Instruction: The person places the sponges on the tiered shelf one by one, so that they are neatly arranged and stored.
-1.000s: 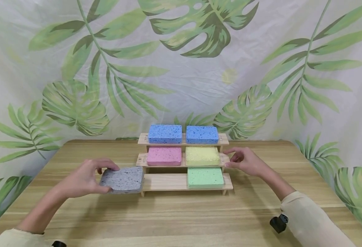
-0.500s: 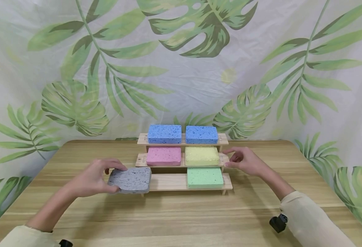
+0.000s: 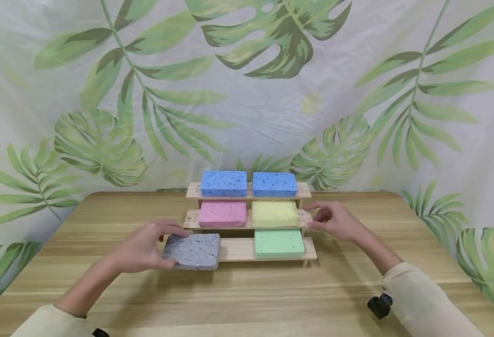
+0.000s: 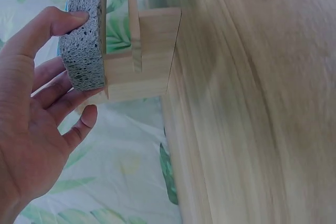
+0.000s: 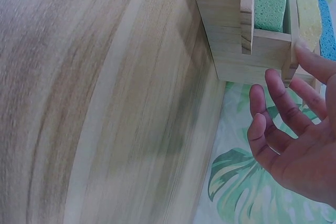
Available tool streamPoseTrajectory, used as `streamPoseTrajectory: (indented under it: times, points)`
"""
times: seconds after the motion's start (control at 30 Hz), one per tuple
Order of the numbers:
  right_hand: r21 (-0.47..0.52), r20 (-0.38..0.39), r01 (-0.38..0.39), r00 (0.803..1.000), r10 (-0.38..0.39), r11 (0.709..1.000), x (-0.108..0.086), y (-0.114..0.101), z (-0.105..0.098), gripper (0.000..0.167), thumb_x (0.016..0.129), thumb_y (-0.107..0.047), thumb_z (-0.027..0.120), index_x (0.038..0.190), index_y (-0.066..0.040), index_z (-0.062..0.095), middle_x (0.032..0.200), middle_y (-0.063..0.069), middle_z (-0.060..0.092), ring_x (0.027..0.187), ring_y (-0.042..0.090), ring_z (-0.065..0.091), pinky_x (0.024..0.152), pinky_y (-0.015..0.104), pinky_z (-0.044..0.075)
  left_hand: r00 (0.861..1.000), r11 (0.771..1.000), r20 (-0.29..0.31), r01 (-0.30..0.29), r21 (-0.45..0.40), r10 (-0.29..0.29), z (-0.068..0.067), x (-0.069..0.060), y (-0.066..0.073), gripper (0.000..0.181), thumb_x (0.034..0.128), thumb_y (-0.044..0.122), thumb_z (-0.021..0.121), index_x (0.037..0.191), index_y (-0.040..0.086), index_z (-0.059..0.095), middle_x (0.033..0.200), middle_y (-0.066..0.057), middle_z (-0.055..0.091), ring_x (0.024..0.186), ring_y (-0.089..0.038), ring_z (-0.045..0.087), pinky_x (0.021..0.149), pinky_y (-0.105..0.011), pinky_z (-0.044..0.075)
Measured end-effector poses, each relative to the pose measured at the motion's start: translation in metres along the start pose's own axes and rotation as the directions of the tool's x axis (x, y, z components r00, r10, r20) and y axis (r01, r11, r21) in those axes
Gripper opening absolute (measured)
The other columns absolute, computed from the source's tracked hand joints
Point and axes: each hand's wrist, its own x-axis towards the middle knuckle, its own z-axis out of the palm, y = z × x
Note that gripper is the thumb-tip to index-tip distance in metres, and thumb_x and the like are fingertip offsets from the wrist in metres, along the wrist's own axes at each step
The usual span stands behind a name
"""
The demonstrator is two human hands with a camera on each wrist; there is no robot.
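Note:
My left hand [image 3: 146, 248] grips a grey speckled sponge [image 3: 193, 251] by its left side, thumb in front and fingers behind. The sponge is in front of the left part of the lowest tier of a wooden three-tier rack [image 3: 236, 249]; whether it touches the tier is unclear. At the rack's right side, my right hand [image 3: 335, 221] pinches the end of the middle tier between thumb and forefinger, its other fingers loosely bent. A green sponge [image 3: 279, 243] lies on the lowest tier's right part. The middle tier bears a pink sponge [image 3: 222, 214] and a yellow sponge [image 3: 274, 214].
Two blue sponges [image 3: 223, 183] lie side by side on the top tier. The rack stands on a wood-grain table [image 3: 255, 299], near its back edge. Behind hangs a leaf-patterned cloth [image 3: 264, 117].
My left hand has carried the grey sponge to the right, from beside the rack to before the left part of the lowest tier. My right hand stays at the rack's end.

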Motion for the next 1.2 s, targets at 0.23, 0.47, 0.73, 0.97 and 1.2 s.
streamPoseTrajectory:
  times: [0.23,0.47,0.73,0.97,1.2]
  points:
    - [0.006,0.003,-0.005,1.000,0.005,1.000,0.001,0.000,0.000,0.043,0.093,-0.009,0.078,0.131,0.006,0.065,0.084,0.007,0.071,0.080,0.035,0.068,0.063,0.029,0.052,1.000,0.999,-0.011,0.027,0.031,-0.026,0.009,0.007,0.006,0.047,0.0659,0.017,0.090,0.110,0.008,0.078,0.114,-0.005,0.073,0.099,-0.019,0.066,0.076,-0.036,0.056]
    - [0.002,0.002,-0.005,1.000,0.005,1.000,0.000,0.001,0.000,0.042,0.094,-0.009,0.078,0.131,0.006,0.065,0.084,0.006,0.072,0.081,0.035,0.068,0.063,0.030,0.052,1.000,0.999,-0.002,0.018,0.029,-0.018,0.018,0.013,0.008,0.050,0.0673,0.020,0.090,0.114,0.006,0.077,0.113,-0.005,0.073,0.098,-0.017,0.066,0.076,-0.037,0.057]
    - [-0.003,0.005,-0.002,1.000,0.002,1.000,0.001,0.002,0.000,0.042,0.094,-0.010,0.077,0.132,0.004,0.065,0.085,0.005,0.072,0.083,0.034,0.069,0.066,0.031,0.053,0.998,0.996,-0.028,-0.046,0.070,0.048,0.028,0.016,0.013,0.054,0.0662,0.021,0.091,0.116,0.004,0.076,0.114,-0.007,0.074,0.101,-0.022,0.069,0.082,-0.041,0.059]
    - [-0.005,0.002,-0.005,1.000,0.005,1.000,0.000,0.002,0.000,0.042,0.094,-0.011,0.077,0.132,0.004,0.066,0.086,0.005,0.072,0.084,0.037,0.069,0.066,0.031,0.053,0.999,0.996,-0.044,-0.026,0.088,0.030,0.038,0.018,0.020,0.058,0.0698,0.018,0.091,0.122,0.002,0.073,0.122,-0.013,0.072,0.110,-0.030,0.068,0.089,-0.046,0.059]
    - [-0.005,0.001,-0.003,1.000,0.003,1.000,0.000,0.000,0.000,0.041,0.094,-0.010,0.077,0.131,0.005,0.066,0.085,0.005,0.072,0.082,0.035,0.069,0.065,0.031,0.053,0.996,0.997,-0.071,-0.045,0.061,0.049,0.046,0.016,0.024,0.051,0.0706,0.013,0.094,0.115,0.004,0.071,0.118,-0.011,0.071,0.107,-0.029,0.067,0.085,-0.042,0.060]
